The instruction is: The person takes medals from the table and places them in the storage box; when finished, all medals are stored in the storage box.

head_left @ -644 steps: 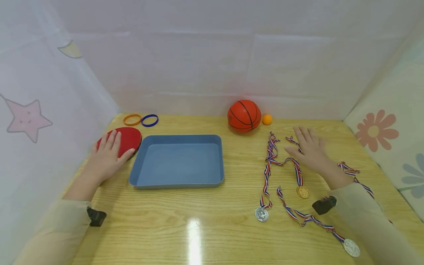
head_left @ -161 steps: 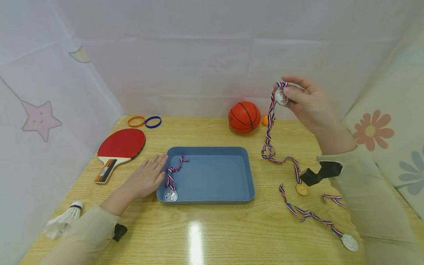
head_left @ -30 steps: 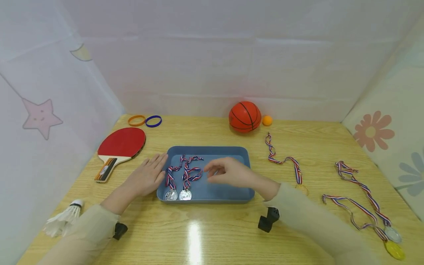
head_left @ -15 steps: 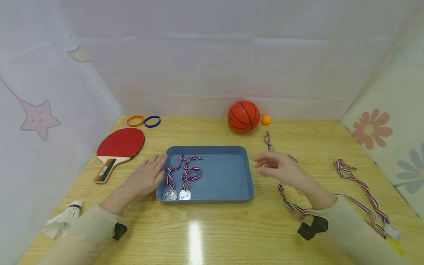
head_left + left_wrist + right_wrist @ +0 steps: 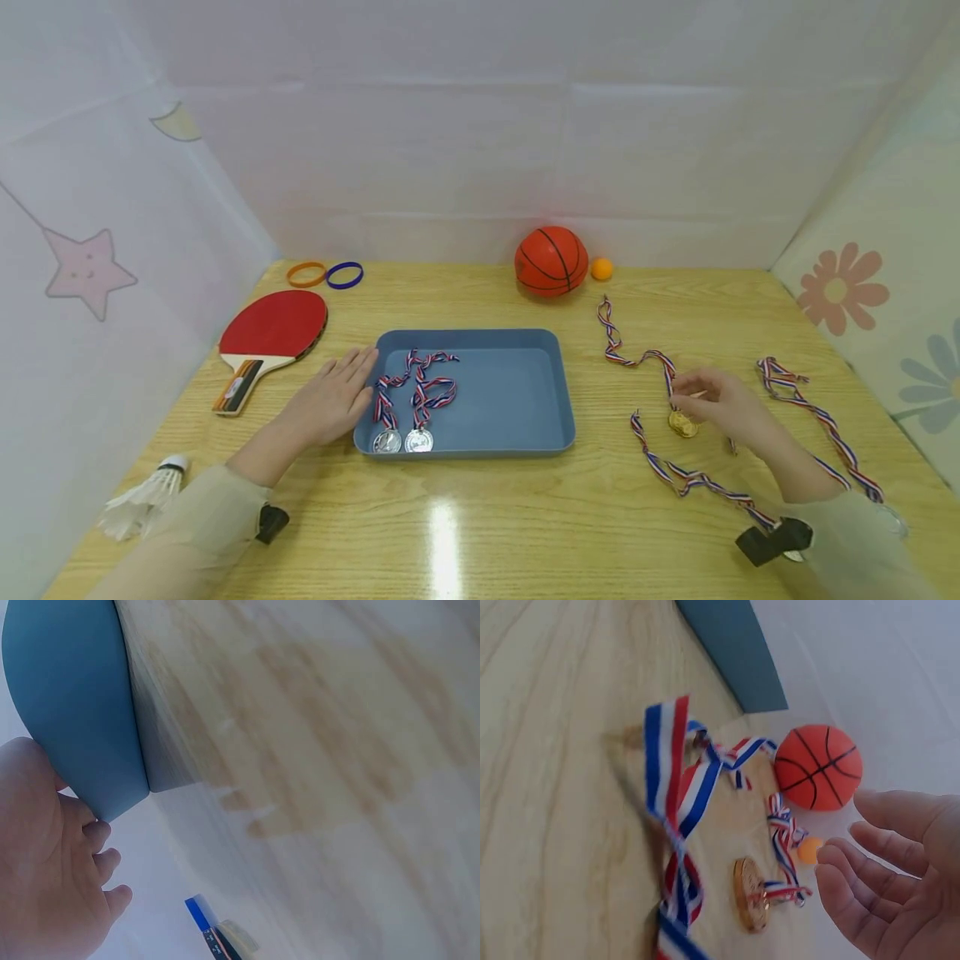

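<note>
A person's right hand, fingers loosely spread in an open grip holding nothing, hovers just right of the gold medal on the counter, its ribbon trailing back toward the basketball, while the left hand lies flat against the blue tray.

Two medals in tray, basketball behind.

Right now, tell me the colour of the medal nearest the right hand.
Gold medal; clearest in the right wrist view.

Bare table near front, ribbons crowd right, tray centre
</note>
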A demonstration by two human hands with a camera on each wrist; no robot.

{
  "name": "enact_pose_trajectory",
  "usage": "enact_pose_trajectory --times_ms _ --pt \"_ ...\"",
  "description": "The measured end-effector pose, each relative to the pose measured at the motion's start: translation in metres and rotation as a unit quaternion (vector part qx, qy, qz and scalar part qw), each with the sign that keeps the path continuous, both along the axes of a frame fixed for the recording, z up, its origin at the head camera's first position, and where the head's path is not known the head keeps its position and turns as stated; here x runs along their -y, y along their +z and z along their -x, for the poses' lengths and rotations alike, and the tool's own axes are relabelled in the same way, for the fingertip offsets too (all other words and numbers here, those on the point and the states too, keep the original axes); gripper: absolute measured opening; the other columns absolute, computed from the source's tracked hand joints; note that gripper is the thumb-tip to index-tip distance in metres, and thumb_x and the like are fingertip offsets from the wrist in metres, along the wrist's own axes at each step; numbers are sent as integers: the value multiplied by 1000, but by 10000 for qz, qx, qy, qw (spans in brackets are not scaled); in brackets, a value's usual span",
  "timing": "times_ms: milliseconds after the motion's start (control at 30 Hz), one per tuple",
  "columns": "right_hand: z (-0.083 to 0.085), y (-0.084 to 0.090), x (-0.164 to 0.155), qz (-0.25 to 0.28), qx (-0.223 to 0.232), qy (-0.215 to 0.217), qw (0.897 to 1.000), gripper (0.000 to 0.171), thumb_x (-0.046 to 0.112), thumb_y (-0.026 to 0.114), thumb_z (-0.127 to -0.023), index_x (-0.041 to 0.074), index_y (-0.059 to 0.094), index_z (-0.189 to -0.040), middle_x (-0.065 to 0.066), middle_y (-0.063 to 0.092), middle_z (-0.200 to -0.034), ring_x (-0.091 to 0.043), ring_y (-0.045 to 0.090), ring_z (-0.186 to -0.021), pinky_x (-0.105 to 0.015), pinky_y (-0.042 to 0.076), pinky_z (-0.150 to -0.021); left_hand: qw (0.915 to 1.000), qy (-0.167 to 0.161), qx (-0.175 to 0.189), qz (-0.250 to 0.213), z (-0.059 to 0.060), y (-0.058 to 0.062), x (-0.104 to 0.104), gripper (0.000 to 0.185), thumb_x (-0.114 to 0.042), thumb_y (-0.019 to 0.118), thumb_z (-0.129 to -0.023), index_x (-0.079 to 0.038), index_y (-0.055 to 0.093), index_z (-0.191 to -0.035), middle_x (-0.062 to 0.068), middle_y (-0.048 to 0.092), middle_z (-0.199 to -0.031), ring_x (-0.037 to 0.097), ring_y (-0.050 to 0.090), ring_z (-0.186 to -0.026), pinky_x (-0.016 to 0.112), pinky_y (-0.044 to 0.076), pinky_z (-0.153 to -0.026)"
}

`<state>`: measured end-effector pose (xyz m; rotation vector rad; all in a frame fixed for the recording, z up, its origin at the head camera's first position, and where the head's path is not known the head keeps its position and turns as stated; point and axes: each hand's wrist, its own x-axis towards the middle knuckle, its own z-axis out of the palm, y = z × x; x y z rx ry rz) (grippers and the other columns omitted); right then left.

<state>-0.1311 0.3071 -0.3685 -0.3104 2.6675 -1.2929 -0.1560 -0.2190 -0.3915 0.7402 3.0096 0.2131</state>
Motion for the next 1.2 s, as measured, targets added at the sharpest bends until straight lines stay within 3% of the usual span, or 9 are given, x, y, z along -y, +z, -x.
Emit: enact_pose_trajectory --times_ms 333,600,800,1200 --pt "4 -32 -23 -703 -52 -117 9974 38 22 67 -85 -6 54 -108 -11 57 -93 -20 59 -75 -28 50 -58 10000 39 26 20 1 -2 0 56 -23 36 -97 5 22 -143 20 22 -147 38 16 -135 53 14 -106" --pt "4 -38 -18 -1281 -265 15 9914 36 24 73 -79 -1 56 -98 -5 52 -84 -18 48 -73 -32 41 -61 10000 49 27 55 2 -2 0 56 -23 37 -97 5 21 -144 20 22 -148 38 16 -135 53 14 -106" --pt "7 -37 -16 -1424 -312 113 9892 30 22 74 -78 1 56 -88 -2 49 -77 -17 43 -68 -29 37 -57 10000 71 15 47 1 -2 0 56 -23 37 -97 5 22 -144 20 22 -148 38 16 -135 53 14 -106" --pt "6 -30 -12 -1469 -63 -75 9891 33 19 72 -79 -3 52 -92 -6 53 -81 -18 47 -70 -32 40 -58 10000 79 19 26 1 -1 0 56 -23 37 -97 4 22 -144 20 21 -148 38 16 -135 53 14 -106"
